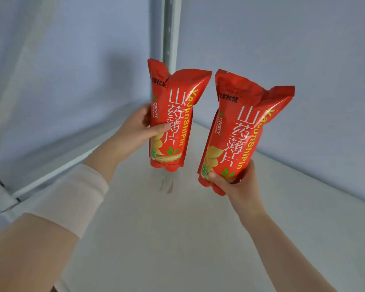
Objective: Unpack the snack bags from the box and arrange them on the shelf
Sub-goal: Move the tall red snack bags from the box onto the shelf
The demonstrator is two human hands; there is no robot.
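Two tall red snack bags with white and yellow lettering stand upright over the white shelf board (177, 239). My left hand (135, 129) grips the left snack bag (173, 116) at its middle, thumb across the front; its bottom hangs just above the board. My right hand (236, 184) grips the right snack bag (240, 131) round its lower end, and that bag tilts slightly to the right. A small gap separates the two bags. The box is not in view.
A grey metal upright (171, 32) with holes rises in the back corner behind the left bag. Pale blue walls close the shelf at the back and left. The shelf's left rail (57, 171) runs diagonally. A dark scuff mark (167, 184) lies on the board.
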